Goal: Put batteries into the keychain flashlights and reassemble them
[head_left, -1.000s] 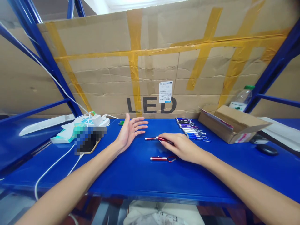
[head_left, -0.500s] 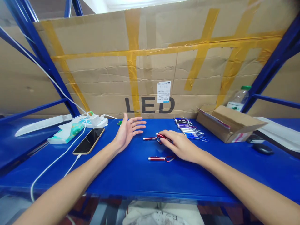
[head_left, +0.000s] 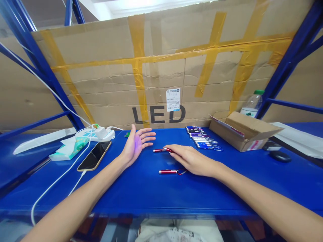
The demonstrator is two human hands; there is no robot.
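Note:
My left hand (head_left: 135, 145) is held palm up with its fingers spread and nothing in it. A violet glow lies on that palm. My right hand (head_left: 194, 159) is closed around a red penlight (head_left: 167, 150), its silver tip pointing toward the left palm. Just left of the right fingertips, a second red penlight (head_left: 157, 151) lies on the blue table (head_left: 141, 191). Nearer to me is another red penlight (head_left: 168, 172) with a carabiner clip, partly beneath my right hand. Something green (head_left: 127, 134) peeks out behind the left hand.
Several blue, purple, black and silver penlights (head_left: 202, 138) lie in a row at back right, beside an open cardboard box (head_left: 242, 132). A bottle (head_left: 252, 104) and a black mouse (head_left: 280, 156) are there too. Left are a phone (head_left: 94, 156), tissues (head_left: 69, 149) and a power strip (head_left: 108, 135).
A violet glow has appeared on my left palm. The penlight in my right hand has tilted flatter and moved slightly left and down in view; the whole view has shifted a little.

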